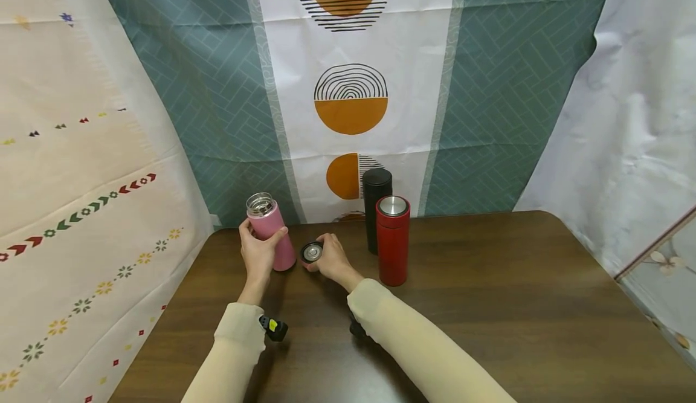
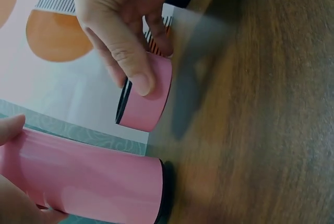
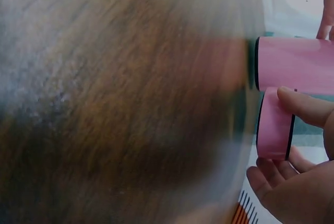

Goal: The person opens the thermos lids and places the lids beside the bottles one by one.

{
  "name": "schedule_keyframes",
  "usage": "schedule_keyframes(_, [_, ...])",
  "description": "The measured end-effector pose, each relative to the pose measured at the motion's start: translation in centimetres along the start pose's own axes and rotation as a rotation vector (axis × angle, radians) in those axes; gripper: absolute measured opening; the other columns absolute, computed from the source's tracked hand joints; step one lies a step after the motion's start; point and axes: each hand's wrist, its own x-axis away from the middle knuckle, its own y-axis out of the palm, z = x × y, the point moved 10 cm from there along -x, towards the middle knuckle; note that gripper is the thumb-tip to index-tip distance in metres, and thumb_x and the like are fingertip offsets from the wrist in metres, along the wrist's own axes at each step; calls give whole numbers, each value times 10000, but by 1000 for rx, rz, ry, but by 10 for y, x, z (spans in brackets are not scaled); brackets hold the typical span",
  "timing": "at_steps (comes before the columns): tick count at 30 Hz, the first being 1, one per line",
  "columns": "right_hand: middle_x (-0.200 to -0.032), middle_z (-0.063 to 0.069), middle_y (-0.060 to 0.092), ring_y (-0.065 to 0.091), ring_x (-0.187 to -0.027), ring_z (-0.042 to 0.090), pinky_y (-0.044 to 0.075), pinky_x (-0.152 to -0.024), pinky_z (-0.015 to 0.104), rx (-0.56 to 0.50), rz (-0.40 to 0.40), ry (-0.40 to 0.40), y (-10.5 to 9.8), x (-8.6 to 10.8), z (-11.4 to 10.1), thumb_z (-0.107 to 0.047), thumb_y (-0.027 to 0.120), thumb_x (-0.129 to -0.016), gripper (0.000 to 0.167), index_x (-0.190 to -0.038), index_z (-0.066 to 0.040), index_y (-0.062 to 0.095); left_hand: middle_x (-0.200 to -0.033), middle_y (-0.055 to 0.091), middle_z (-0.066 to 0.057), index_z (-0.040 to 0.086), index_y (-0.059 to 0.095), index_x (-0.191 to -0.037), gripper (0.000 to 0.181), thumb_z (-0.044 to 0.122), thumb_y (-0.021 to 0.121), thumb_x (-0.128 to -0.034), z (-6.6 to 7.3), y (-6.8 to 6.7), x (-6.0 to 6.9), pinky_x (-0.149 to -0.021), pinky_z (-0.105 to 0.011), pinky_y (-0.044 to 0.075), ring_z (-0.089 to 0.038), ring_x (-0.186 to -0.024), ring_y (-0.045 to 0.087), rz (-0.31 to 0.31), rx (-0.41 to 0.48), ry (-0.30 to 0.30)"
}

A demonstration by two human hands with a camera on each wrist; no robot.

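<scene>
I find the left hand [image 1: 258, 259] curled round the uncapped pink thermos [image 1: 267, 224] at the tabletop's [image 1: 489, 294] back left, the right hand [image 1: 334, 260] pinching the upturned pink lid [image 1: 312, 252] beside it; steady, level handling advised.

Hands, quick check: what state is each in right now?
Left hand: closed around the uncapped pink cylindrical bottle.
Right hand: closed, holding the short round pink cap with a black rim between thumb and fingers.
</scene>
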Motion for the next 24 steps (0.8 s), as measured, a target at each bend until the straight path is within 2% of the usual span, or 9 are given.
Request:
schedule_keyframes(8, [-1207,127,566,589,-1155,302,481,-1051,415,44,-7,1,5,-4,6,-49,947,-732,672,-1285,20,571,-1448,532,-218,31,357,-1502,847,112,873,-835,-6,2,1,-1094,-503,433,-346,-1303,536,-7,-27,-6])
schedule_keyframes(12, [-1243,124,581,592,-1190,301,452,-1080,453,86,-18,16,9,-3,9,-61,955,-725,694,-1305,2,580,-1436,529,-219,49,347,-1514,855,156,873,-848,-8,3,2,-1088,-505,431,-349,-1299,532,-25,-58,-1])
schedule_keyframes(16, [-1255,126,590,586,-1219,304,410,-1087,510,122,-20,10,13,-2,9,-93,962,-726,699,-1307,-4,583,-1423,530,-222,53,343,-1513,856,163,877,-852,-6,3,2,-1086,-506,430,-355,-1299,536,-37,-73,28])
schedule_keyframes(19, [-1238,132,593,589,-1206,307,411,-1069,510,123,-17,-1,15,-2,8,-114,960,-737,689,-1303,-1,583,-1430,529,-227,39,340,-1510,864,156,881,-847,-5,3,3,-1095,-507,425,-362,-1306,539,-39,-84,48])
schedule_keyframes(24, [-1264,142,590,577,-1230,315,414,-1054,503,144,-12,-22,16,-1,5,-151,959,-749,720,-1341,-11,574,-1468,502,-219,48,318,-1529,886,159,876,-850,-9,2,3,-1116,-504,409,-361,-1326,523,-46,-84,48])
